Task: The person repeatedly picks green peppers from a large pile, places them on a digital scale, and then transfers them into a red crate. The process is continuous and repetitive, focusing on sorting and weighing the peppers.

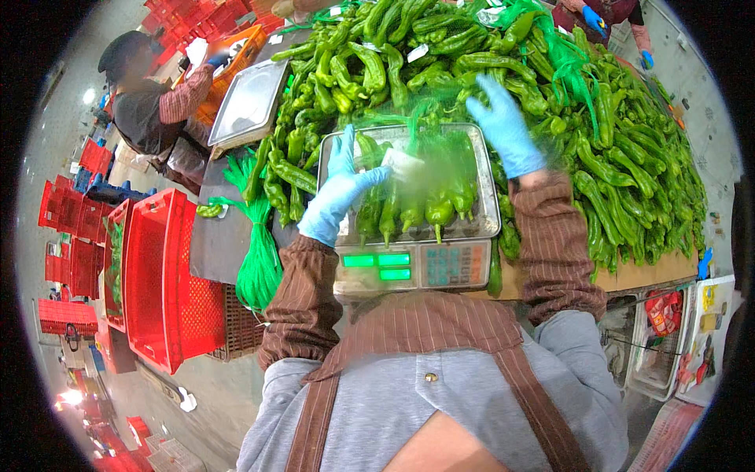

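Note:
Green peppers (439,209) lie side by side in the metal tray of a digital scale (486,156). Blurred green netting (422,118) covers some of them, with a white tag (403,164) on top. My left hand (339,189), in a light blue glove, rests over the tray's left side; its thumb points at the peppers near the tag. Off the tray's upper right corner, my gloved right hand (510,130) reaches over the pepper pile (619,159) with its fingers apart. I see nothing held in either hand. Green lights show on the scale's display (377,265).
A bundle of green net bags (259,259) hangs over the table edge at left. Red plastic crates (159,277) stand beside it. Another scale (250,103) sits at upper left, near a person (144,106) by an orange crate (253,53). Another person's gloved hand (593,20) shows at upper right.

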